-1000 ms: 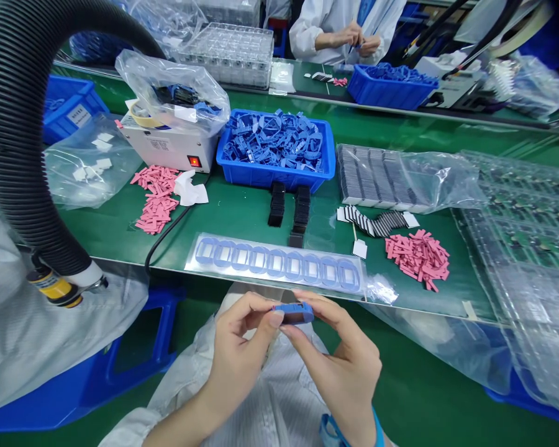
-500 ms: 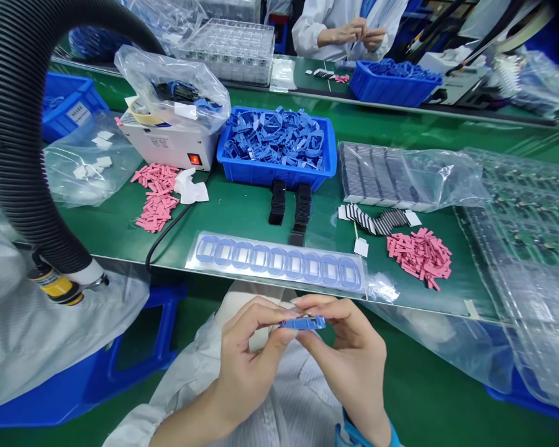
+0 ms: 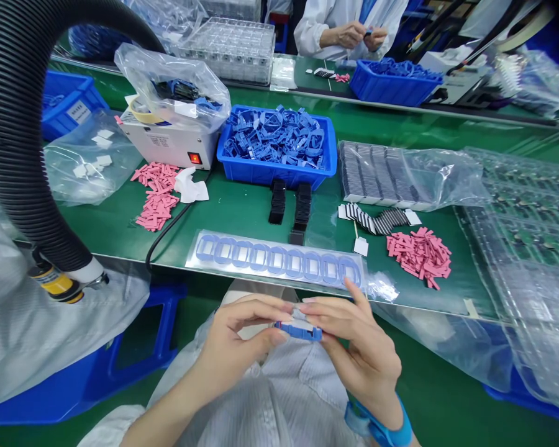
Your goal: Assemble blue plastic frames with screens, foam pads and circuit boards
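Between my two hands, just off the table's front edge, is a small blue plastic frame (image 3: 304,332) with a whitish piece on top. My left hand (image 3: 235,338) pinches its left end between thumb and fingers. My right hand (image 3: 366,347) grips the other end, its index fingertips over the top face and one finger stretched out. My fingers hide part of the piece. Beyond my hands, a sheet of pale blue oval-ring stickers (image 3: 277,259) lies along the table edge.
A blue bin (image 3: 276,172) of blue plastic frames stands mid-table, with black strips (image 3: 300,214) before it. Pink pieces (image 3: 419,256) lie right, more pink pieces (image 3: 156,192) left. A black hose (image 3: 9,124) arches at left. A co-worker's hands (image 3: 361,37) work opposite.
The blue frame has tilted so its whitish top shows more. My right hand has shifted slightly right, its fingers now lying over the top. The co-worker's hands hold a small dark piece.
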{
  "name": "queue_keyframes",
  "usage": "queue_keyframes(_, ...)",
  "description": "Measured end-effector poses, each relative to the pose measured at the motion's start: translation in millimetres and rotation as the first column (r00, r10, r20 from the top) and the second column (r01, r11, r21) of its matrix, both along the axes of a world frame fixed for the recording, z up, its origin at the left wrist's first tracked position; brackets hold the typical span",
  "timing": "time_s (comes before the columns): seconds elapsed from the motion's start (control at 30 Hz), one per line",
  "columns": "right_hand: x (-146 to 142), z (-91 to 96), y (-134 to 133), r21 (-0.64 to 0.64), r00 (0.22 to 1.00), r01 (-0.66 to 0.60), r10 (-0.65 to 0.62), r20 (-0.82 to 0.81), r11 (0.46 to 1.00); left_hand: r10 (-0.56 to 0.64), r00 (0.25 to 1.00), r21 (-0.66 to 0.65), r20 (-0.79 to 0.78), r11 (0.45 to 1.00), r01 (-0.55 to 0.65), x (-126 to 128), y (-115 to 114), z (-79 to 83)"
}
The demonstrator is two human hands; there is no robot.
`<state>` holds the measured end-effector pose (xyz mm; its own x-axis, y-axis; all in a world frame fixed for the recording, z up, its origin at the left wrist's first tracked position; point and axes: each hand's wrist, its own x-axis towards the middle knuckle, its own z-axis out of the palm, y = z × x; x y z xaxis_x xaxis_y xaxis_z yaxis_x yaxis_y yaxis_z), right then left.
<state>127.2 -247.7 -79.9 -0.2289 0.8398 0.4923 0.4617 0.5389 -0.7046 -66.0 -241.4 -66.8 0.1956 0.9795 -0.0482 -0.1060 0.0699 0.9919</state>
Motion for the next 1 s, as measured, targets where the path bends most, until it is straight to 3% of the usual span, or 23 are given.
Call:
queue_keyframes(0.1, 3.6, -0.5, 0.0, 0.145, 0.995, -0.041, 0.028, 0.093, 0.989, -0.060, 0.994, -0.113, 0.090, 0.991, 0.070, -4.5, 2.7, 1.4)
queue_keyframes(0.17, 1.8, 1.2, -2.0, 0.141, 0.998, -0.037, 0.030, 0.053, 0.989, -0.037, 0.996, -0.104, 0.084, 0.994, 0.046, -5.0, 1.8, 2.9)
queue_keyframes(0.3, -8.9, 4.7, -8.3, -0.113, 0.979, 0.052, -0.073, -0.192, 0.992, 0.079, 0.994, 0.140, -0.081, 0.988, -0.067, -2.7, -2.4, 5.2)
queue_keyframes(0.43, -18.5, 2.3, -15.0, -0.302, 0.902, 0.058, -0.180, -0.392, 0.951, 0.175, 0.965, 0.468, -0.195, 0.882, -0.065, 0.1, -3.9, 2.4)
queue_keyframes(0.53, -23.0, -2.5, -19.0, -0.418, 0.836, -0.011, -0.221, -0.502, 0.908, 0.198, 0.952, 0.569, -0.235, 0.822, -0.031, 4.3, -5.4, -2.4)
queue_keyframes(0.6, -24.5, -4.6, -20.0, -0.492, 0.805, -0.019, -0.278, -0.525, 0.871, 0.196, 0.952, 0.553, -0.237, 0.832, -0.034, 8.3, -7.6, -6.9)
queue_keyframes(0.7, -22.2, -4.0, -18.5, -0.596, 0.767, -0.009, -0.377, -0.519, 0.803, 0.115, 0.978, 0.344, -0.175, 0.938, -0.049, 13.6, -10.4, -15.5)
queue_keyframes(0.77, -16.9, -1.3, -16.0, -0.602, 0.752, -0.011, -0.390, -0.532, 0.799, -0.028, 0.999, 0.075, -0.025, 0.997, 0.029, 15.7, -10.5, -21.1)
queue_keyframes(0.8, -13.4, 0.5, -14.6, -0.592, 0.761, -0.018, -0.373, -0.530, 0.805, -0.104, 0.990, -0.076, 0.090, 0.991, 0.111, 16.7, -10.0, -23.4)
queue_keyframes(0.83, -9.6, 2.5, -13.3, -0.585, 0.783, -0.022, -0.350, -0.515, 0.810, -0.158, 0.964, -0.219, 0.214, 0.954, 0.205, 17.7, -9.1, -25.3)
queue_keyframes(0.9, -2.4, 6.5, -11.7, -0.590, 0.844, -0.027, -0.298, -0.446, 0.807, -0.178, 0.890, -0.427, 0.420, 0.826, 0.367, 21.2, -7.1, -27.2)
queue_keyframes(1.0, 5.1, 10.6, -12.3, -0.673, 0.894, -0.087, -0.240, -0.378, 0.735, -0.119, 0.830, -0.579, 0.545, 0.663, 0.475, 31.1, -5.4, -26.6)
